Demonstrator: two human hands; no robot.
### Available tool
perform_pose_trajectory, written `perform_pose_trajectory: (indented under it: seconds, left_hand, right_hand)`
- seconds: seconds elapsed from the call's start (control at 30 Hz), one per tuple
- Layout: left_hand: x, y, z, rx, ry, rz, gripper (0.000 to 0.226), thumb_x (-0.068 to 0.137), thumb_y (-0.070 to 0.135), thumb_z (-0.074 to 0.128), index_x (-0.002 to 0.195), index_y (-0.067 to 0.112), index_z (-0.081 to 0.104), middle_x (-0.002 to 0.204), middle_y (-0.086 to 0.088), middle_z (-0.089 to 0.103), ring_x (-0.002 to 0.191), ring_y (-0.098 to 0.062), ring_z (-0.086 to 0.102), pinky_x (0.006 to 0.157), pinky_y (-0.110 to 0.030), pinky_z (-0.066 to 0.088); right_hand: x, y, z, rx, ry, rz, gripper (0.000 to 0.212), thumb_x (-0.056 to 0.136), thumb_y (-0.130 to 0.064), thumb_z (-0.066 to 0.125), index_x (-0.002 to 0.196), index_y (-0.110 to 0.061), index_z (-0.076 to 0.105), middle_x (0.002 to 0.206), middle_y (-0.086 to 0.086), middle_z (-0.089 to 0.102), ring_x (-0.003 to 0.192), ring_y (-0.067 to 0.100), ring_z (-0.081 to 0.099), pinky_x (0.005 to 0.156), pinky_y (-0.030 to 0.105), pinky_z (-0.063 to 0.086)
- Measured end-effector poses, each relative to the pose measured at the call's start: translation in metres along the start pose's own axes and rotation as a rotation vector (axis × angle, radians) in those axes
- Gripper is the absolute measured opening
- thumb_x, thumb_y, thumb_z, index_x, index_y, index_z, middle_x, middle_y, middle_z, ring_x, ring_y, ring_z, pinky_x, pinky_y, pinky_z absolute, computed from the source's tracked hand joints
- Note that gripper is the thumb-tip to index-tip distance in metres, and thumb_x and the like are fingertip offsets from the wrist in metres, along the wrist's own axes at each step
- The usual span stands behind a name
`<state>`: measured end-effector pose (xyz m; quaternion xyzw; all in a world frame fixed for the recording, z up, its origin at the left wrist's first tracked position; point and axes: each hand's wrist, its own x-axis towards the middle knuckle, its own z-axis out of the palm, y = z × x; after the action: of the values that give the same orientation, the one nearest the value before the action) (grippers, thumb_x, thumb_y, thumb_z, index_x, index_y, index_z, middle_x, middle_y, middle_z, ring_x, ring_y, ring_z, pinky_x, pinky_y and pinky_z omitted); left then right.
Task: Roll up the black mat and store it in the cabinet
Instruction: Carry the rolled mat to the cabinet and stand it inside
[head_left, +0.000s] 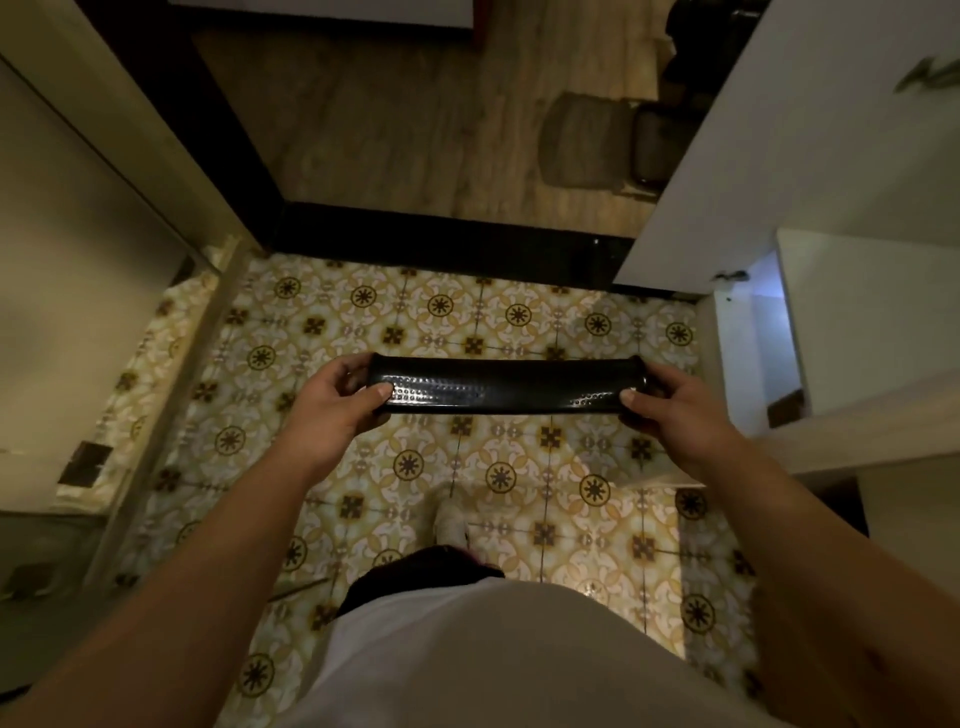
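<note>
The black mat (506, 385) is rolled into a long shiny tube with small bumps, and I hold it level above the patterned tile floor. My left hand (332, 402) grips its left end, thumb on top. My right hand (670, 402) grips its right end the same way. A white cabinet (748, 353) stands at the right with its door (779, 156) swung open; its pale inside shows just right of my right hand.
A black door threshold (447, 241) crosses the floor ahead, with wood flooring and a grey rug (587, 137) beyond. A pale wall or door panel (78, 260) stands at the left. My foot (451, 522) is on the tiles below the mat.
</note>
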<state>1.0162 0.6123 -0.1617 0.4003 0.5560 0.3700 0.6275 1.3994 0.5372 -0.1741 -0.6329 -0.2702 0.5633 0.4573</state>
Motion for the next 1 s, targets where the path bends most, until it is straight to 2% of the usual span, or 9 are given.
perform_pose_trajectory:
  seconds: [0.13,0.27,0.33,0.57,0.67,0.73,0.87,1.0]
  left_hand:
    - [0.053,0.023,0.000,0.007,-0.044,-0.011,0.036,0.086,0.004,0.067,0.115,0.025,0.060,0.116,-0.001,0.067,0.101,-0.019,0.068,0.074,-0.032,0.058]
    - [0.103,0.046,0.003,0.032,-0.085,-0.023,0.035,0.085,0.004,0.067,0.108,0.030,0.063,0.109,0.003,0.069,0.100,-0.017,0.069,0.073,-0.032,0.058]
    - [0.128,0.058,0.008,0.061,-0.087,-0.020,0.035,0.085,0.003,0.066,0.107,0.031,0.062,0.103,0.007,0.071,0.098,-0.017,0.069,0.071,-0.031,0.058]
    - [0.212,0.089,0.040,0.095,-0.116,-0.024,0.037,0.085,0.004,0.067,0.112,0.029,0.062,0.101,0.008,0.073,0.095,-0.015,0.070,0.072,-0.032,0.058]
    - [0.252,0.102,0.063,0.104,-0.102,-0.034,0.036,0.084,0.004,0.068,0.112,0.026,0.062,0.110,0.000,0.069,0.095,-0.016,0.070,0.074,-0.034,0.058]
    - [0.276,0.113,0.080,0.109,-0.091,-0.042,0.036,0.083,0.005,0.070,0.111,0.026,0.062,0.116,-0.003,0.066,0.096,-0.018,0.070,0.072,-0.032,0.058]
    - [0.321,0.134,0.115,0.130,-0.116,-0.080,0.040,0.082,0.007,0.072,0.114,0.028,0.061,0.122,-0.005,0.062,0.104,-0.023,0.066,0.075,-0.036,0.058]
    - [0.364,0.152,0.155,0.163,-0.178,-0.071,0.039,0.081,0.007,0.072,0.112,0.029,0.063,0.118,-0.004,0.064,0.100,-0.022,0.068,0.072,-0.036,0.058]
  right_hand:
    - [0.034,-0.017,0.005,-0.004,0.029,0.000,0.051,0.078,-0.008,0.073,0.125,-0.022,0.061,0.118,0.004,0.065,0.102,0.021,0.067,0.073,0.028,0.055]
    - [0.067,-0.036,0.011,0.026,0.051,0.010,0.042,0.072,-0.015,0.077,0.108,-0.036,0.069,0.107,-0.006,0.072,0.100,0.018,0.068,0.074,0.029,0.056]
    - [0.084,-0.045,0.013,0.015,0.053,0.017,0.041,0.072,-0.018,0.077,0.108,-0.036,0.069,0.109,-0.005,0.071,0.101,0.020,0.068,0.075,0.030,0.055]
    - [0.158,-0.081,0.000,0.045,0.067,0.033,0.040,0.078,-0.010,0.071,0.115,-0.026,0.065,0.118,0.010,0.065,0.103,0.027,0.066,0.080,0.036,0.055]
    - [0.199,-0.098,-0.012,0.066,0.106,0.056,0.042,0.083,-0.001,0.066,0.123,-0.014,0.061,0.118,0.014,0.063,0.104,0.032,0.064,0.083,0.039,0.055]
    - [0.223,-0.112,-0.018,0.056,0.117,0.041,0.040,0.083,0.002,0.064,0.121,-0.010,0.061,0.116,0.016,0.063,0.104,0.033,0.064,0.084,0.041,0.054]
    - [0.262,-0.135,-0.042,0.089,0.185,0.035,0.043,0.082,0.003,0.066,0.119,-0.019,0.060,0.109,0.006,0.064,0.099,0.026,0.064,0.081,0.039,0.055]
    - [0.290,-0.154,-0.071,0.090,0.230,-0.001,0.038,0.080,0.001,0.069,0.104,-0.029,0.065,0.104,0.003,0.066,0.093,0.022,0.067,0.078,0.038,0.057]
